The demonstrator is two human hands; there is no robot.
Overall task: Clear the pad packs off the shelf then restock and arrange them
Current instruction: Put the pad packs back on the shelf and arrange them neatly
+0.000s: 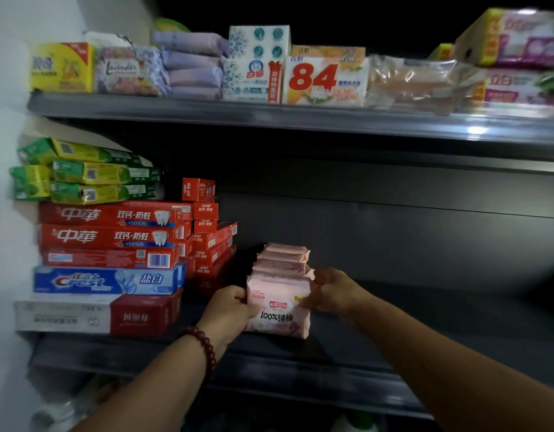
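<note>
Pad packs (280, 294), pink and soft-wrapped, stand in a row between the hands on the middle shelf (300, 357); left hand (230, 311) and right hand (327, 291) grip the front pack's sides; probably light, squashy, slippery film; best clamped at both ends.

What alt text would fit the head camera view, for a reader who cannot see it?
Two hands hold the front pink pad pack of a row on a dark shelf, the left hand at its left edge, the right hand at its right edge. Stacked toothpaste boxes stand to the left; the shelf above holds packaged goods.
</note>
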